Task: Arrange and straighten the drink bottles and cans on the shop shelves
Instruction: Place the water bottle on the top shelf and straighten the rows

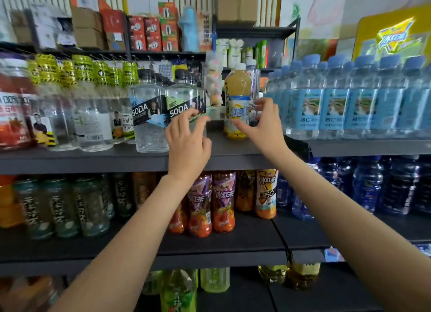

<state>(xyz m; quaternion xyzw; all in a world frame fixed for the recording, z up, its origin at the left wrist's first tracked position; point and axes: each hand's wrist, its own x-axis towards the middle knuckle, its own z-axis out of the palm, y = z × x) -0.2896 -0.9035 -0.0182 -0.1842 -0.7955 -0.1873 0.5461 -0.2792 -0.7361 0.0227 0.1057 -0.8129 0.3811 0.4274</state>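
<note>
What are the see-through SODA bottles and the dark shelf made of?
SODA bottles: probably clear, glossy plastic, since you can see right through them and they catch the light; labels look like printed film. Shelf: looks like dark grey painted metal, thin, flat and matte, though the picture cannot prove it.

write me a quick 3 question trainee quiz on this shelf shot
1. True or false: the yellow juice bottle stands upright on the shelf.
2. Which hand is at the SODA bottle? A left hand B right hand
3. What colour are the water bottles' caps?

Key: 1 true; 2 A; 3 blue
</note>
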